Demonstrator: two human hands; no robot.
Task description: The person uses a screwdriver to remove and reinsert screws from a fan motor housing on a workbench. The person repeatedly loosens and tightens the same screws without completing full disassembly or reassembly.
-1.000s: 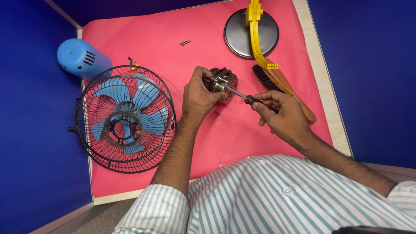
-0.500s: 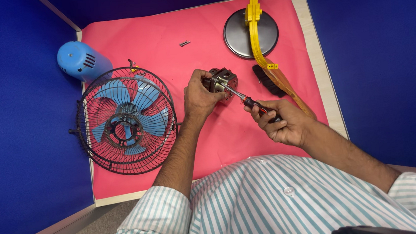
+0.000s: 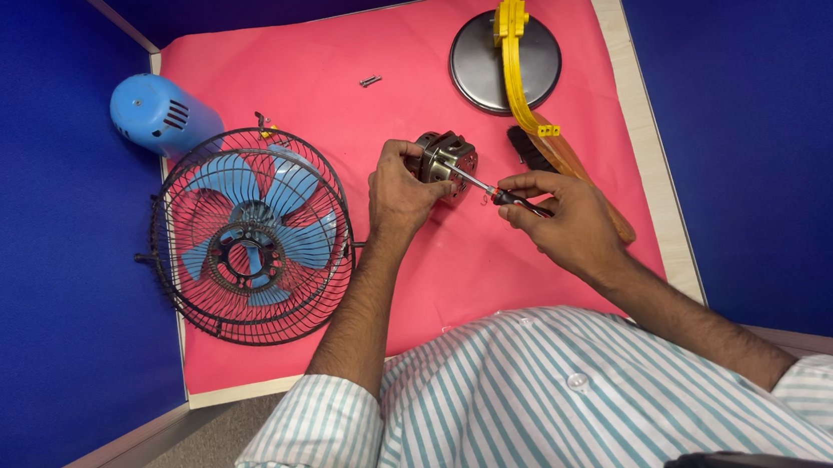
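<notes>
My left hand (image 3: 401, 193) grips a small metal fan motor (image 3: 446, 158) over the pink mat (image 3: 441, 51). My right hand (image 3: 561, 219) holds a thin screwdriver (image 3: 493, 191) whose tip meets the motor's front. To the left lies a black wire fan cage (image 3: 251, 236) with blue blades (image 3: 266, 232) inside. A blue motor cover (image 3: 157, 113) rests at the mat's far left corner.
A round dark metal base (image 3: 482, 68) with a yellow stand arm (image 3: 515, 50) sits at the back right. A brush with a wooden handle (image 3: 572, 175) lies by my right hand. A small screw (image 3: 370, 80) lies on the mat. Blue walls (image 3: 768, 113) enclose the table.
My right hand with the screwdriver has shifted slightly and turned at the motor. My left hand keeps its hold on the motor in the same place.
</notes>
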